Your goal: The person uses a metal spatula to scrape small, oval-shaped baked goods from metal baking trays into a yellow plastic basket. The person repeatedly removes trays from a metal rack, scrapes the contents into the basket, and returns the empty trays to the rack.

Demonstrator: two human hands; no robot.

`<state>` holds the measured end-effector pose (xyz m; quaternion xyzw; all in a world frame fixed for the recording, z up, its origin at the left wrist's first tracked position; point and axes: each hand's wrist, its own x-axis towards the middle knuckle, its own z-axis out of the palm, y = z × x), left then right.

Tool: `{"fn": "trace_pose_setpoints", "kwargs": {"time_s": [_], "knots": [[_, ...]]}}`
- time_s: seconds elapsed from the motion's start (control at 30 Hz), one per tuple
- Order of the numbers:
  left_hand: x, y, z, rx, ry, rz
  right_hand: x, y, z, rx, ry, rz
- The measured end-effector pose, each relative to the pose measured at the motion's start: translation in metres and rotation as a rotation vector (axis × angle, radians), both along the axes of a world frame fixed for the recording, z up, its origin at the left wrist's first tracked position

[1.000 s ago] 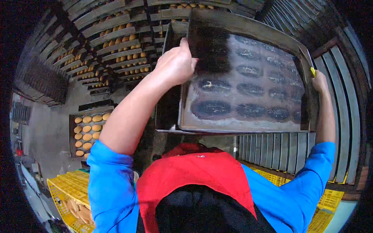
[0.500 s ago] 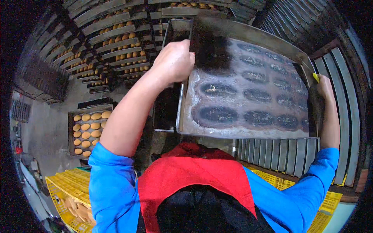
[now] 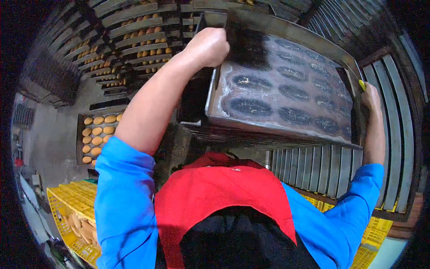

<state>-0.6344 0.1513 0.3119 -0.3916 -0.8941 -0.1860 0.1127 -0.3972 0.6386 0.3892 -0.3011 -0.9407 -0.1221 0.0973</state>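
A large metal baking tray (image 3: 264,123) with raised rims is held in front of me. Its floor carries rows of dark oval marks and whitish residue, and no loaves lie on it. Around its left rim my left hand (image 3: 207,47) is closed in a fist. On the far right side my right hand (image 3: 371,96) grips the tray's right edge, its fingers partly hidden. A small yellow thing (image 3: 362,85) shows by that hand; I cannot make out what it is. Beneath the tray, edges of more stacked trays (image 3: 242,138) are visible.
Racks of loaf-filled trays (image 3: 143,36) stand at the far left. A tray of oval loaves (image 3: 97,131) sits low on the left. Yellow crates (image 3: 74,197) holding bread are at the lower left. Upright metal trays (image 3: 313,172) line the right, with yellow crates (image 3: 376,235) below.
Both hands and the tray sit slightly higher in the picture, and the tray is tilted a little differently. Edges of stacked trays now show under its near side. Both grips are kept.
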Motion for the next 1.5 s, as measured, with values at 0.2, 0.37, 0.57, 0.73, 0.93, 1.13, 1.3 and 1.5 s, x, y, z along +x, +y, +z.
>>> {"fn": "trace_pose_setpoints", "kwargs": {"time_s": [0.2,0.37,0.57,0.73,0.93,1.13,1.3,1.5], "knots": [[0.000,-0.005,0.008,-0.146,-0.025,-0.076,0.001,-0.020,-0.009,0.224,-0.147,-0.008],[-0.002,-0.002,0.001,0.026,-0.065,-0.034,0.012,0.009,0.004,-0.010,-0.041,-0.054],[0.004,-0.013,0.008,0.106,-0.264,0.036,0.034,-0.053,0.043,-0.338,-0.133,-0.131],[-0.009,-0.010,-0.005,0.193,-0.252,-0.020,0.111,-0.058,0.014,-0.097,-0.038,-0.047],[0.000,-0.007,0.003,0.243,-0.188,-0.062,0.107,-0.093,0.034,0.218,0.005,-0.183],[0.001,0.004,0.001,0.114,-0.098,-0.014,0.095,-0.069,0.018,0.194,0.034,-0.156],[-0.003,0.015,-0.031,-0.191,-0.069,0.021,0.087,-0.066,0.005,0.177,0.044,-0.188],[0.020,0.007,-0.016,-0.193,-0.133,0.121,0.075,-0.075,-0.002,0.258,-0.080,-0.283]]}}
